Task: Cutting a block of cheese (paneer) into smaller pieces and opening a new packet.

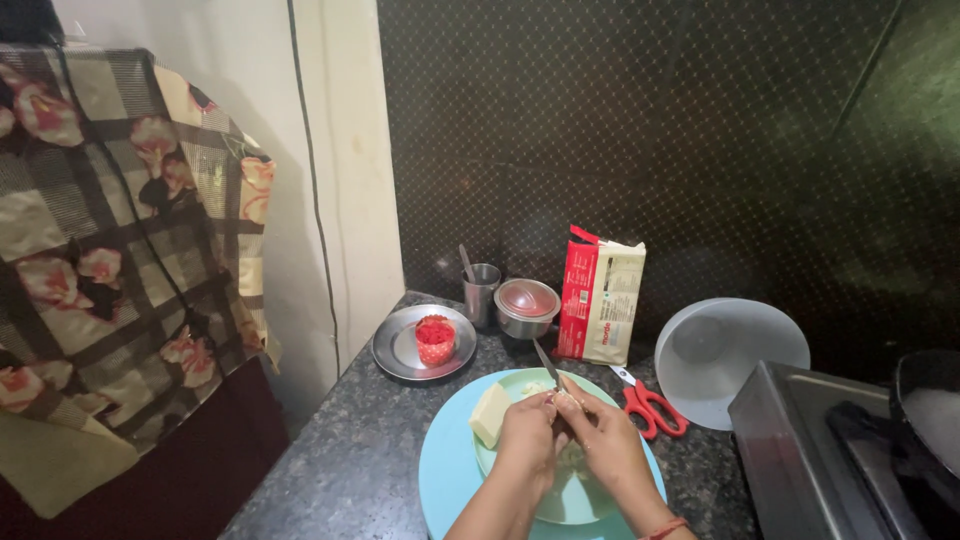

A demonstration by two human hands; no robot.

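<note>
- The left hand point(527, 432) is held over a pale green plate point(500, 462), its grip closed around a small pale piece of food that is mostly hidden between the fingers.
- The right hand point(600, 432) is pressed close against the left one, its grip closed on the handle of a knife point(546, 364); the blade is seen rising up and away from the hands towards the back of the surface.
- A pale yellow block point(490, 414), like cheese or butter, is laid on the left part of the green plate, just beside the left hand.
- The green plate is set on a larger light blue round board point(445, 480), which rests on the dark speckled surface point(345, 460).
- Red-handled scissors point(650, 405) are laid on the surface just to the right of the hands.
- A white bowl point(725, 355) is placed beyond the scissors, near a metal tray point(800, 450) and a dark pan point(925, 410) at the right edge.
- A steel plate point(400, 350) carrying a small red cup point(435, 340) is seen to the left, behind the blue board.
- A steel tumbler point(481, 292) holding a utensil, a lidded steel bowl point(527, 306) and a red and cream carton point(600, 298) are lined up at the back against the dark wall.
- A flowered cloth point(120, 250) is hung at the far left.
</note>
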